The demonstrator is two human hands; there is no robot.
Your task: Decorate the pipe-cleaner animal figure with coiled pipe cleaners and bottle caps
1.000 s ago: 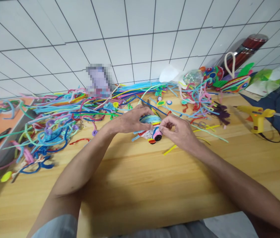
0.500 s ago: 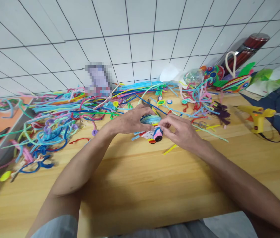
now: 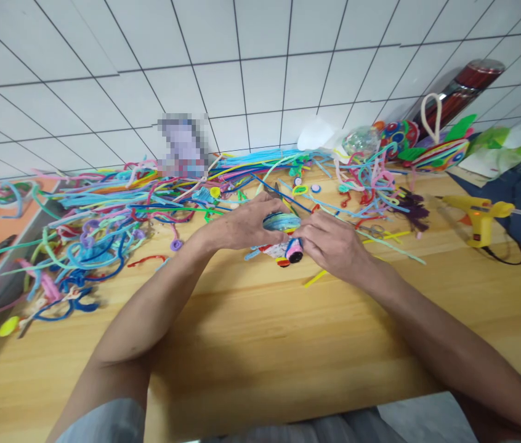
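Observation:
My left hand (image 3: 254,223) curves over a small pipe-cleaner craft figure (image 3: 282,223), thumb in front and fingers behind. The figure has a blue-green striped body, a whitish patch below, and a pink, blue and black round end facing me. Against its right side, my right hand (image 3: 329,240) is closed, fingertips pinched at the figure's edge. What lies between those fingertips is hidden. A yellow pipe cleaner (image 3: 315,279) lies on the table just under my right hand.
Tangled pipe cleaners (image 3: 103,209) cover the table's left and back. A yellow glue gun (image 3: 480,215) stands at right with its cord. Small scissors (image 3: 374,232) lie right of my hands. A red thermos (image 3: 466,92) leans at the tiled wall, near a finished fish-like craft (image 3: 443,154).
My right hand's fingers have curled in more tightly at the figure's right side. The left hand keeps its hold with almost no movement.

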